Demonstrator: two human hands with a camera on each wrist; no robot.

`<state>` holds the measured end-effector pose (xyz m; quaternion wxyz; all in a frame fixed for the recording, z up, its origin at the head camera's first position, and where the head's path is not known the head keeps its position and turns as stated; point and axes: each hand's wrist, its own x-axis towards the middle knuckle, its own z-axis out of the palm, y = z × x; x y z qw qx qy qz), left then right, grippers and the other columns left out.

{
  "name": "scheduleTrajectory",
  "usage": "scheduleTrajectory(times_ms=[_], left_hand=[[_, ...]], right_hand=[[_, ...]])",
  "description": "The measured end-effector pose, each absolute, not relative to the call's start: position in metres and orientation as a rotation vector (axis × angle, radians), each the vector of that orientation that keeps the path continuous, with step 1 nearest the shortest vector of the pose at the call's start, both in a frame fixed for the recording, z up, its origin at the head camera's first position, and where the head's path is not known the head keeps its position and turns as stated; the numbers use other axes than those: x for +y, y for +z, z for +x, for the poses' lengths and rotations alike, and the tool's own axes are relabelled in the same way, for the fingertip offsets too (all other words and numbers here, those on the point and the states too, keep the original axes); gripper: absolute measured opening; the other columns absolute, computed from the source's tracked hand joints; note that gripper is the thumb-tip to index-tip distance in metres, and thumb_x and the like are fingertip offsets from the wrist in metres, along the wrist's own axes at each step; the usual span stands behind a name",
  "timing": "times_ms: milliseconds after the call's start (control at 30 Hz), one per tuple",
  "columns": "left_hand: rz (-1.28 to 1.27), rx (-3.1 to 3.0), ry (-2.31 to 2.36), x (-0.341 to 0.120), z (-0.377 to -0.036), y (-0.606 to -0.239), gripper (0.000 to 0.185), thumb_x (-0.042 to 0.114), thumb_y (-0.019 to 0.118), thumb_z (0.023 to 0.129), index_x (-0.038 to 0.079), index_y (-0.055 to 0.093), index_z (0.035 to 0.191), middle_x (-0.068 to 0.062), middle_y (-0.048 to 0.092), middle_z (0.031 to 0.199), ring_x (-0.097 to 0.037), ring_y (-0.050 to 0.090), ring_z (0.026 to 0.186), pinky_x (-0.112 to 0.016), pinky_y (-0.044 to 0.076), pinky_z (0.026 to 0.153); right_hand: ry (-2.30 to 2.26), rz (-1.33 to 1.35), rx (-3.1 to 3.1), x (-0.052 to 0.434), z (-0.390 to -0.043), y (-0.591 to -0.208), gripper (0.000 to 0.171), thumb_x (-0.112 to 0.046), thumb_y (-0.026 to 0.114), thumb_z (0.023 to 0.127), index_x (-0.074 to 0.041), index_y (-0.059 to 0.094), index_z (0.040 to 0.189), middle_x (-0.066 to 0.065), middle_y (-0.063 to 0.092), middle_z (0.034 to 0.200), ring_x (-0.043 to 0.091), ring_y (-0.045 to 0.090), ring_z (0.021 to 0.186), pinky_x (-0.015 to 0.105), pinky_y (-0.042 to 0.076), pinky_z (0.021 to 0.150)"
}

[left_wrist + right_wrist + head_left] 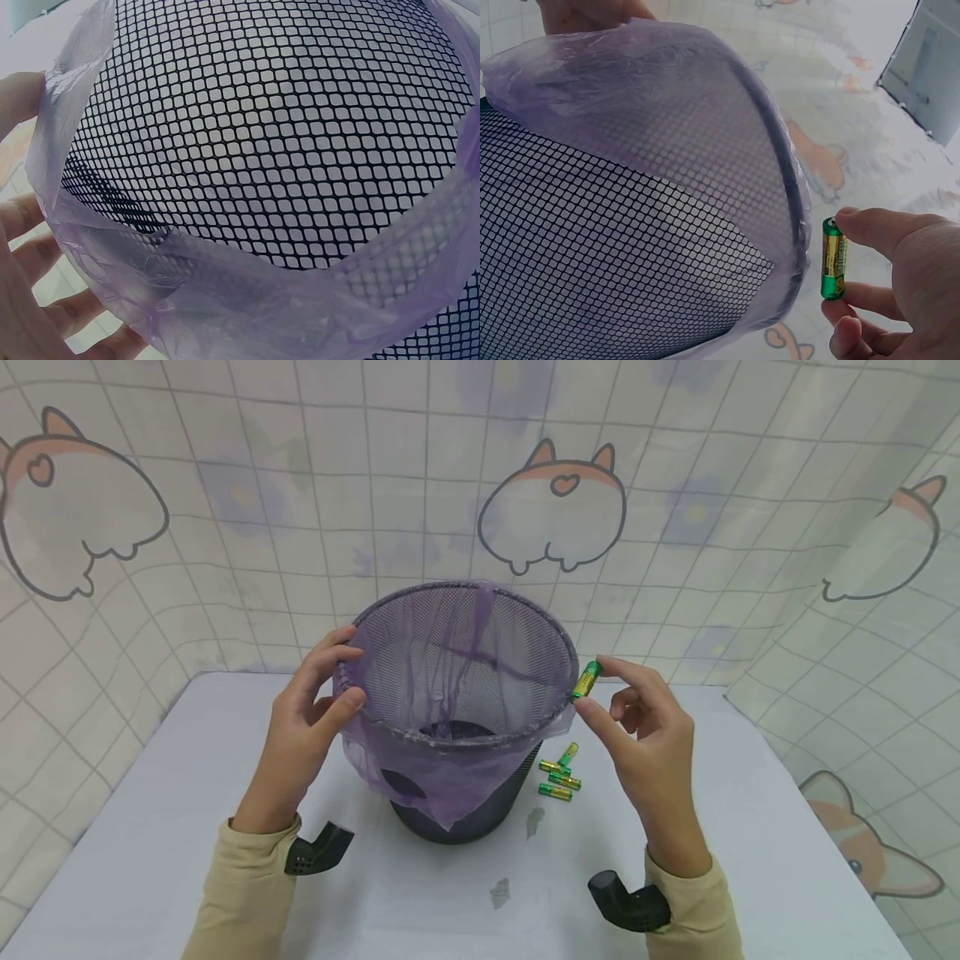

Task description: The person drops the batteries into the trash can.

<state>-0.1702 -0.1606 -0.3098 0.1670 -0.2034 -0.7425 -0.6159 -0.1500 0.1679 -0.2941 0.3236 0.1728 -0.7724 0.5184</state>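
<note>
A black mesh wastebasket (510,793) stands on the white table, tilted slightly, with a thin purple bin liner (450,777) folded over its rim. My left hand (303,710) holds the basket's left rim through the liner, fingers and thumb spread along it. Beside the right rim, my right hand (652,727) pinches a green and gold battery (587,679) by its two ends between thumb and fingertips. In the right wrist view the battery (833,259) is upright, just outside the lined rim. Several similar batteries (564,782) lie on the table to the right of the basket's base.
The white table (187,760) meets a wall covering (315,527) with a grid and cartoon animal prints. Two grey patches (500,893) mark the tabletop in front of the basket. A black wrist device (630,902) sits at each sleeve.
</note>
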Motion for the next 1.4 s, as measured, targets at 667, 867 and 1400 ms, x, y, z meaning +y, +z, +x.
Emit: scheduleTrajectory(times_ms=[667, 867, 1400], left_hand=[[-0.599, -2.096, -1.776, -0.162, -0.171, -0.311, 0.040, 0.006, 0.055, 0.094, 0.006, 0.050, 0.134, 0.003, 0.034, 0.156, -0.023, 0.030, 0.145, -0.017, 0.042, 0.097], [-0.594, -2.110, -1.761, -0.162, -0.171, -0.311, 0.041, 0.007, 0.055, 0.095, 0.008, 0.050, 0.135, 0.005, 0.034, 0.156, -0.022, 0.029, 0.145, -0.017, 0.042, 0.098], [-0.581, -2.122, -1.735, -0.162, -0.171, -0.311, 0.040, 0.008, 0.056, 0.094, 0.007, 0.050, 0.134, 0.006, 0.035, 0.155, -0.022, 0.031, 0.145, -0.017, 0.043, 0.097]], right_hand=[[1.337, 0.471, -2.048, 0.162, -0.154, -0.292, 0.046, 0.002, 0.073, 0.081, -0.008, 0.063, 0.125, -0.007, 0.061, 0.111, 0.009, 0.045, 0.074, 0.017, 0.037, 0.061], [1.318, 0.476, -2.056, 0.161, -0.156, -0.293, 0.046, 0.000, 0.073, 0.081, -0.009, 0.064, 0.125, -0.002, 0.061, 0.110, 0.010, 0.045, 0.074, 0.018, 0.036, 0.061], [1.312, 0.492, -2.057, 0.152, -0.159, -0.291, 0.046, -0.002, 0.075, 0.080, -0.010, 0.064, 0.123, 0.001, 0.062, 0.107, 0.011, 0.043, 0.073, 0.023, 0.033, 0.059]])
